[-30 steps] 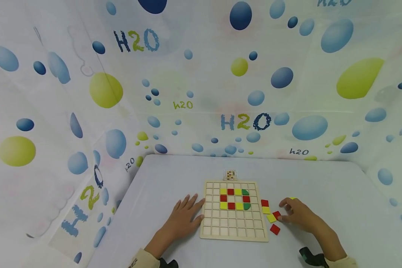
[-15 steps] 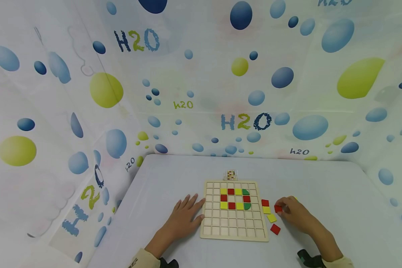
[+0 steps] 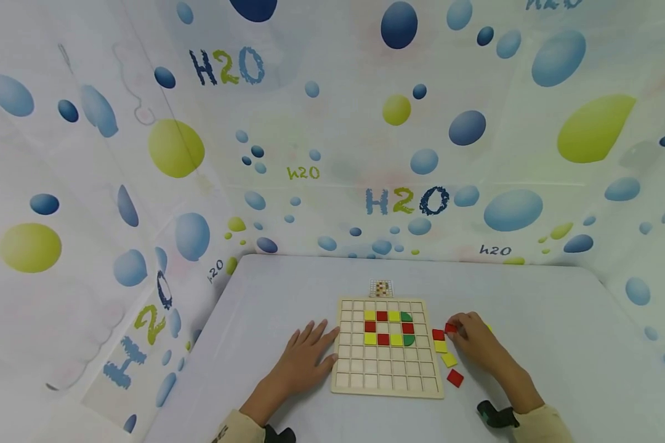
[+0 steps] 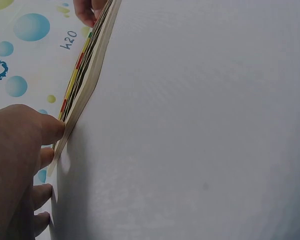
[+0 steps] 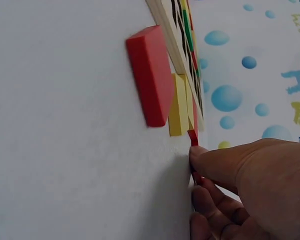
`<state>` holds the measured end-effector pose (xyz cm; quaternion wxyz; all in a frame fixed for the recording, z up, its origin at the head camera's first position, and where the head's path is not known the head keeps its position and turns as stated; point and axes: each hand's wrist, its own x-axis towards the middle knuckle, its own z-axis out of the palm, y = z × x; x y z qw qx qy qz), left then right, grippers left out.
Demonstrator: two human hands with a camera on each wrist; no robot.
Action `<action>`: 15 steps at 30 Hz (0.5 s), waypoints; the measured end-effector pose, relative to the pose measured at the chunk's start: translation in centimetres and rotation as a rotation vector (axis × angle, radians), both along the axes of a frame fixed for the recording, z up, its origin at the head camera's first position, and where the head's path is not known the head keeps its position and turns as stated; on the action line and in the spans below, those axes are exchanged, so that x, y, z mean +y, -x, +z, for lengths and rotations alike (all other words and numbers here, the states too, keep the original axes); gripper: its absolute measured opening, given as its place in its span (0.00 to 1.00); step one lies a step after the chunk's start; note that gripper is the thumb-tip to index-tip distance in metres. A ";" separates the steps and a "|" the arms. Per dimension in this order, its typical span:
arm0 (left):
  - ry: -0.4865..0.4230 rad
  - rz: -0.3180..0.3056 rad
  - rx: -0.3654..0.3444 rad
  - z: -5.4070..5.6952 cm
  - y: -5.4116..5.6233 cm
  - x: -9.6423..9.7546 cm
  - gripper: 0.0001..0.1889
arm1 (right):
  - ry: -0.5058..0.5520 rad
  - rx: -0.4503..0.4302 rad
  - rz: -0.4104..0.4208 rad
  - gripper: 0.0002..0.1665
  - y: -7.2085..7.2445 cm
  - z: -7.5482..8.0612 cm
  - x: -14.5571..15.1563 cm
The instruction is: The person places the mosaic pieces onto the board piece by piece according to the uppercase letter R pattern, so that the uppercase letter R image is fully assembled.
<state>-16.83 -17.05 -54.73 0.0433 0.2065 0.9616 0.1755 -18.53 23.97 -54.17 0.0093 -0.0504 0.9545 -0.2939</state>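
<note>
In the head view my left hand (image 3: 306, 357) lies with spread, straight fingers against the left edge of a wooden grid board (image 3: 388, 383). The left wrist view shows its thumb touching the board's side. My right hand (image 3: 476, 339) pinches a red square tile (image 3: 451, 328) just right of the board, close to another red tile (image 3: 438, 335). Yellow tiles (image 3: 449, 359) and a loose red tile (image 3: 455, 378) lie nearer to me. On the board, red, yellow and green pieces form a ring in the upper middle. A yellow piece (image 3: 489, 328) is mostly hidden behind the right hand.
A small printed pattern card (image 3: 381, 288) lies at the board's far edge. White cloth covers the table (image 3: 288, 289), and a curtain (image 3: 332, 123) with blue and green dots hangs behind and at the sides.
My right hand has taken the red tile from beside the yellow one and moved it away from me and slightly left, near the upper red tile. The left hand has stayed still.
</note>
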 end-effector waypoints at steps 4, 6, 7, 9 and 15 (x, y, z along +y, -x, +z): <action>-0.001 0.001 0.002 0.0 0.0 0.0 0.32 | 0.008 -0.006 -0.009 0.17 0.8 0.1 -0.4; 0.002 0.002 0.004 0.0 0.0 0.0 0.32 | 0.011 -0.010 -0.025 0.17 1.1 0.2 -0.7; 0.003 0.002 0.003 0.0 0.0 0.0 0.32 | 0.015 -0.012 -0.033 0.17 1.3 0.2 -0.8; 0.002 0.002 0.003 0.0 0.0 0.0 0.32 | 0.029 -0.021 -0.055 0.18 1.5 0.2 -1.2; 0.000 0.001 -0.006 0.1 0.0 0.0 0.32 | 0.071 -0.062 -0.093 0.19 1.6 0.7 -3.4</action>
